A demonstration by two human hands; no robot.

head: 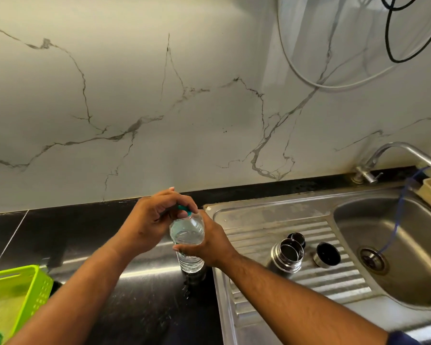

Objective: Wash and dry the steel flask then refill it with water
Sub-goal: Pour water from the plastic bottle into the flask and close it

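A clear plastic water bottle stands on the black counter, partly filled with water. My right hand grips its body from the right. My left hand pinches its green cap at the top. The steel flask stands upright and uncapped on the ribbed drainboard to the right of my hands. Its steel lid lies open side up beside it. A small black stopper sits just behind the flask.
The steel sink basin with its drain lies at the right, under a bent steel tap. A thin blue tube runs into the basin. A green plastic basket sits at the lower left. A marble wall rises behind the counter.
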